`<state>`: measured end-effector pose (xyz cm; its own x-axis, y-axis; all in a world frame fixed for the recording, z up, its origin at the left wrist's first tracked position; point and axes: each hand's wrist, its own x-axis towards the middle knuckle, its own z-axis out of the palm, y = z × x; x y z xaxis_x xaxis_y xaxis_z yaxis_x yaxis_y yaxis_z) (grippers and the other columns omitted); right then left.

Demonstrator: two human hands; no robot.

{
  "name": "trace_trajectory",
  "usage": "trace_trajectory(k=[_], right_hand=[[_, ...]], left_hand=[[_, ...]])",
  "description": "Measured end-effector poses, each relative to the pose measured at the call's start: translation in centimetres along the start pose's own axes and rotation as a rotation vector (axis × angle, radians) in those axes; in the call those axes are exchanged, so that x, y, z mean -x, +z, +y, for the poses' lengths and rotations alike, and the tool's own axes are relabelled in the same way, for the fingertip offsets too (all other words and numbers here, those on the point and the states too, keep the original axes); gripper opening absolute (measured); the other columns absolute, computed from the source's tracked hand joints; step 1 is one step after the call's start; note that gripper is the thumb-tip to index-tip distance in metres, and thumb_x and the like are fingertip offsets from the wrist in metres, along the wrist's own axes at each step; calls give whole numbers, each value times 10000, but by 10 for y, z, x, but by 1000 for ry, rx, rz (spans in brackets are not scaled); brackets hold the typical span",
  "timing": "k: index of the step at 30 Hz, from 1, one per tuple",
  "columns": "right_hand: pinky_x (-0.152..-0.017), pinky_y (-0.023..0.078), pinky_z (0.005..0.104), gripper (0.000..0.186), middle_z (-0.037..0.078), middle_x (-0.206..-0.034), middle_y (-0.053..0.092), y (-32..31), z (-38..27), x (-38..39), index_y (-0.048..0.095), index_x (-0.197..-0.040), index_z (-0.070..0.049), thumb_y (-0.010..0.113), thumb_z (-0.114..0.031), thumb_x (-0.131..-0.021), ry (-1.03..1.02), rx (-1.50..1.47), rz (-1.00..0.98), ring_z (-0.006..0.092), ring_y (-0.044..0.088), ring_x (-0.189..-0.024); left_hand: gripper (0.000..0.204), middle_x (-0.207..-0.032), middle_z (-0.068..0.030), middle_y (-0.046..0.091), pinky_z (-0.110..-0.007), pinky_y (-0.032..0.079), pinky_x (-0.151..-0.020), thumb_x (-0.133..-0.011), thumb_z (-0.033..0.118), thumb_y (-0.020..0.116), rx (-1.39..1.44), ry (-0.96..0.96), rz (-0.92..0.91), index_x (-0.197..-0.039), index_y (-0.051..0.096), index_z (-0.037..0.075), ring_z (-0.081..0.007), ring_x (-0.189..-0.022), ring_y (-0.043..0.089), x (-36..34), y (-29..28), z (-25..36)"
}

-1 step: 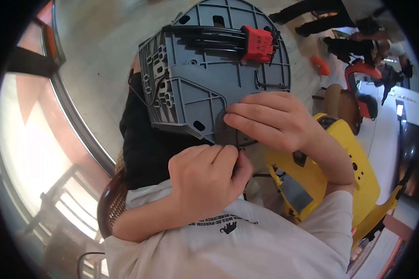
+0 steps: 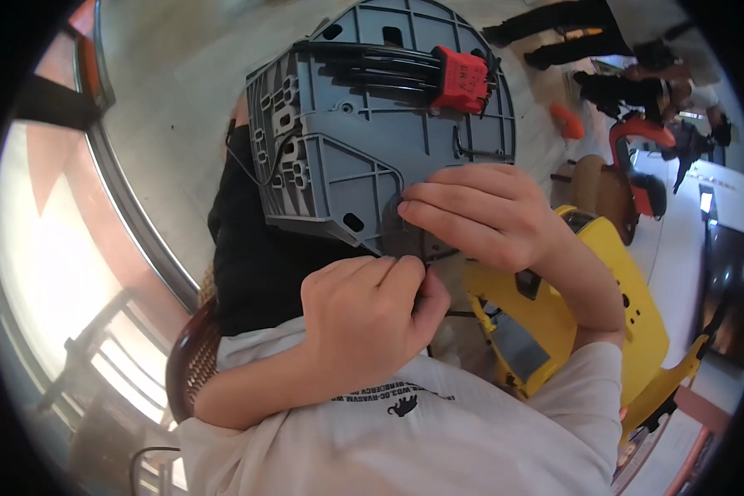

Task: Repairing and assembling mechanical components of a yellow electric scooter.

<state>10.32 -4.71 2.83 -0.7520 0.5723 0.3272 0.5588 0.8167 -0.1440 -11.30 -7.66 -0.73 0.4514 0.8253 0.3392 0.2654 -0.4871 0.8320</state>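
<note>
A ribbed grey plastic panel (image 2: 364, 124) with a rounded far end rests across my lap. At its near edge my left hand (image 2: 360, 302) is closed, thumb against the curled fingers. A thin dark piece (image 2: 427, 263) shows beside that thumb; its kind is unclear. My right hand (image 2: 479, 211) lies over the panel's near right part with fingers pressed together and bent; whatever they pinch is hidden. Farther up the panel lies a red holder (image 2: 461, 80) with several black hex keys (image 2: 380, 68) in it. A loose L-shaped hex key (image 2: 481, 153) lies below the holder.
A yellow plastic shell (image 2: 628, 306) stands at my right, beneath my right forearm. A thin black cable (image 2: 252, 175) loops off the panel's left side. Beyond are a brown stool (image 2: 591, 186), a red and black object (image 2: 641, 169), and other people at the far right.
The view has shifted slightly, and the yellow shell appears a little farther left and lower. Both hands keep the same grip and place at the panel.
</note>
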Motion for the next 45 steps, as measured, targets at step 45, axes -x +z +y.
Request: trace_trajectory(k=[45], right_hand=[[-666, 595, 346, 347, 153, -941, 716, 9, -27, -2, 738, -988, 55, 780, -30, -655, 176, 130, 53, 289, 713, -810]], left_hand=[[142, -633, -76, 588, -381, 423, -529, -784, 43, 789, -31, -65, -72, -736, 655, 41, -282, -562, 581, -10, -49, -24]])
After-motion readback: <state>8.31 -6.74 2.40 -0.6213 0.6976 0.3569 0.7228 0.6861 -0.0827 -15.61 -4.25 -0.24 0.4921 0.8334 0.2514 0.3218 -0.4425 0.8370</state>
